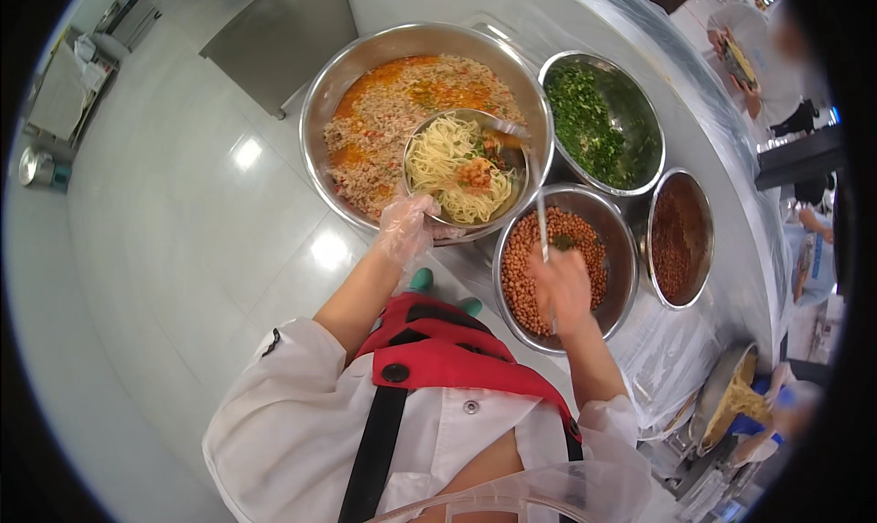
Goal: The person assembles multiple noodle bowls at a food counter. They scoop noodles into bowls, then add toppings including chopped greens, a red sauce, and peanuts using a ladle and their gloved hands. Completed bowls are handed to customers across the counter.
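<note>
My left hand [407, 226], in a clear plastic glove, grips the near rim of a small steel bowl [420, 137]. Pale noodles [445, 171] fill it, topped with orange-brown mince [475, 172] and some greens. This bowl is held above a large steel basin [315, 98] of oily minced filling [370, 112]. My right hand [564, 288], smeared by motion, is closed around the long metal handle [543, 226] of a utensil, apparently a spoon. It hovers over a steel bowl [630, 258] of brown round beans [574, 226]; the utensil's head is blurred near the noodle bowl.
A steel bowl [660, 126] of chopped greens [580, 112] and another of dark red-brown sauce [674, 249] stand to the right on a plastic-covered table [671, 359]. Other people work at far right, near a tilted bowl of noodles [735, 402]. A steel cabinet [283, 39] stands beyond the basin.
</note>
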`<state>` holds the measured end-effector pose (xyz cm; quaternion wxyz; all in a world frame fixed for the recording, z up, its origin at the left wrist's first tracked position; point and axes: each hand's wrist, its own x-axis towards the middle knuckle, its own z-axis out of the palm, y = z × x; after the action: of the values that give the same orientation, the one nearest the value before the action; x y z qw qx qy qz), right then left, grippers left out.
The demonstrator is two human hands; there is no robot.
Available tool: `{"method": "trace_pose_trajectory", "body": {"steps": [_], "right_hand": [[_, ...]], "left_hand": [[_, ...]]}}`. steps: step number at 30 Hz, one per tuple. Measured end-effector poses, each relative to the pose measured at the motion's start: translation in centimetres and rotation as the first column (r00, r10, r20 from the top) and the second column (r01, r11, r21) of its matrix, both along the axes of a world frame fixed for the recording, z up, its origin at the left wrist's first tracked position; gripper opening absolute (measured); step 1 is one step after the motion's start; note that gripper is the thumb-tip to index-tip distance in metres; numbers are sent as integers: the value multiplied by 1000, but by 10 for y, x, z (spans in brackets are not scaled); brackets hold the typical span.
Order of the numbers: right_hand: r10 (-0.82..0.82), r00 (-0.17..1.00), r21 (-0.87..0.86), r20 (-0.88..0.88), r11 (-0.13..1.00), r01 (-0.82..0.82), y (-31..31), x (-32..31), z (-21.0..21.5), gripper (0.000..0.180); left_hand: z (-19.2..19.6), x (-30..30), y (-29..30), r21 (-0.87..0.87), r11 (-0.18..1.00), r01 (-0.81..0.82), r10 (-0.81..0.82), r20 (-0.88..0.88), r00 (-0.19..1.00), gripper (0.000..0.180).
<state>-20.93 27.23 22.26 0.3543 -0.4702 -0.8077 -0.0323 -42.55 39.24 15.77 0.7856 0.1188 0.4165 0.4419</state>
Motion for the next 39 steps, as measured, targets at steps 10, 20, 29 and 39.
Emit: {"method": "trace_pose_trajectory", "body": {"steps": [10, 20, 29, 39], "right_hand": [[-270, 734, -507, -623, 854, -117, 184, -28, -87, 17], [-456, 581, -699, -674, 650, -300, 217, -43, -93, 23], [-427, 411, -567, -805, 758, -323, 192, -8, 11, 25], [151, 931, 62, 332, 981, -182, 89, -5, 40, 42]], "left_hand": [[24, -97, 1, 235, 952, -198, 211, -31, 977, 61], [29, -144, 0, 289, 890, -353, 397, -110, 911, 65], [26, -100, 25, 183, 949, -256, 278, -102, 955, 64], [27, 2, 52, 142, 988, -67, 58, 64, 996, 58]]}}
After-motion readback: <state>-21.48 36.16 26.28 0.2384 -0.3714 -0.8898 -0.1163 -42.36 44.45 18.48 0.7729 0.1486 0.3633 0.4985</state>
